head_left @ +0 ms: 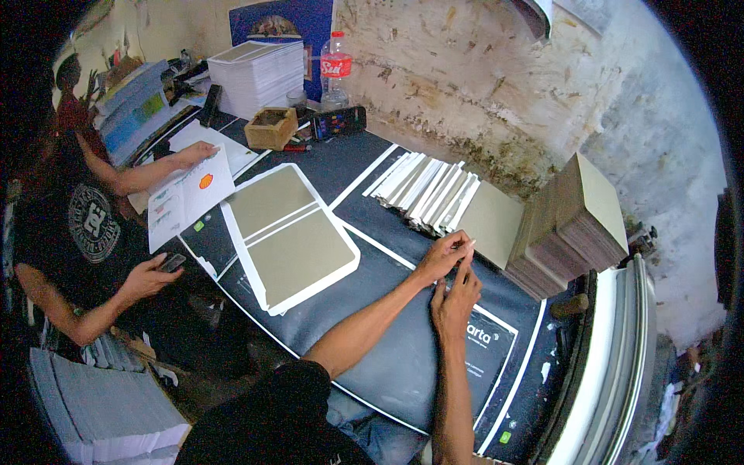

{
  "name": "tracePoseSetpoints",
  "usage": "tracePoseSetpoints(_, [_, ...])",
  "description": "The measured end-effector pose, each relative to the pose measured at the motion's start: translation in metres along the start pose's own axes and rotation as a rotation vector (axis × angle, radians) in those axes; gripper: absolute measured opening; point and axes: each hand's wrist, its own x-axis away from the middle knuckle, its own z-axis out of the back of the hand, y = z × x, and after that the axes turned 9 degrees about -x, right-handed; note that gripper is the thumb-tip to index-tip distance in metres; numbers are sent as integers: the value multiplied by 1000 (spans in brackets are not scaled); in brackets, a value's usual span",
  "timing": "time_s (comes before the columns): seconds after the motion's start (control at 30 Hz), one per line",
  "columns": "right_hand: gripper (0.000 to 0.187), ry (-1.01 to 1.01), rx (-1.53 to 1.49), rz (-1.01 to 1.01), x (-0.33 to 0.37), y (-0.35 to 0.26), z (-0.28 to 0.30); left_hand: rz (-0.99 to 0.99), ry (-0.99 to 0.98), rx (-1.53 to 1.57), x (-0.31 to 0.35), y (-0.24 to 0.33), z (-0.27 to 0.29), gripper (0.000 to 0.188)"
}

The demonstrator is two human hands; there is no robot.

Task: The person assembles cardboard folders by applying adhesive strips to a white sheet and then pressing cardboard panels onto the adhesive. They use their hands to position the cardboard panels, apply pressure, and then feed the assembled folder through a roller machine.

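The bench (403, 364) is the largest thing here, covered by a dark sheet with white border lines and a small white printed mark near its right end. Behind it rises a rough, flaking plaster wall (480, 70), pale and stained. At the right stands a tall stack of grey-brown boards (577, 225), its top face olive-green, with one loose board (490, 223) leaning flat beside it. On the middle of the bench lies an open book cover (291, 236): two olive panels on a white sheet with rounded corners. At the far end sits a white pile of printed sheets (260, 74), and in front of it a small brown cardboard box (271, 128). A clear plastic bottle (335, 74) with a red label stands against the wall.

A fanned row of narrow white strips (422, 190) lies between the cover and the loose board. The left hand (443, 254) and right hand (456, 298) meet just at the near end of that row, fingers pinched narrow around something small; what they grip I cannot tell.

At the left a co-worker in a dark shirt holds down a white leaflet (186, 198) bearing an orange spot, and holds a small dark object (172, 262) in the other hand.
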Motion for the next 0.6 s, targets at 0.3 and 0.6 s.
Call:
tracePoseSetpoints(0.3, [82,-28,-490,5,-6,15,19,224,-264,152,0,-12,12,24])
tracePoseSetpoints(0.6, [84,-75,-174,111,-4,13,6,191,-90,252,-4,-11,14,19])
